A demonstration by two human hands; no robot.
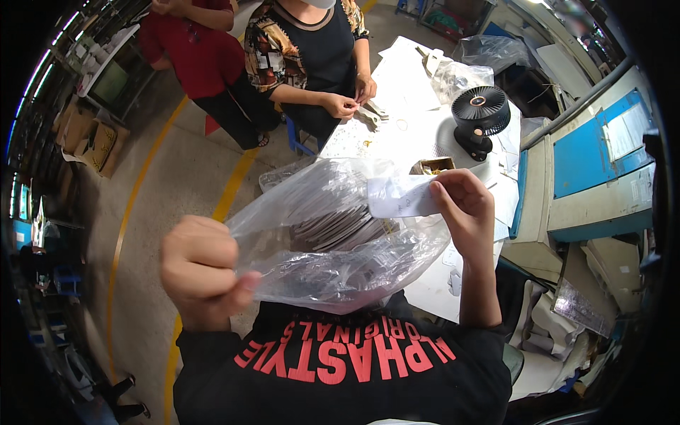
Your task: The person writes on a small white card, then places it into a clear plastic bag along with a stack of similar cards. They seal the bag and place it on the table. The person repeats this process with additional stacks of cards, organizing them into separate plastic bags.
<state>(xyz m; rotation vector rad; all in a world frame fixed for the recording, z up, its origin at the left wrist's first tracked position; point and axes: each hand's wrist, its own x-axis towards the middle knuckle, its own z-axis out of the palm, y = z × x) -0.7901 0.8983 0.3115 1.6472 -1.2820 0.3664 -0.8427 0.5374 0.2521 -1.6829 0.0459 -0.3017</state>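
Observation:
My left hand (202, 265) is closed on the edge of a large clear plastic bag (333, 283) and draws its mouth out to the left. Inside the bag lies a stack of thin, flat, grey-white pieces (336, 228), seen partly through the film. My right hand (464, 212) pinches the right end of a small white paper slip (397, 197) with faint marks on it. The slip's left end overlaps the bag at its far right side; whether it is inside the film I cannot tell.
Beyond the bag is a white table (397, 142) with a black fan (482, 113), a small open box (432, 167) and another clear bag (460, 79). A seated person (312, 64) works at its far left side; another person in red (191, 49) stands beside them.

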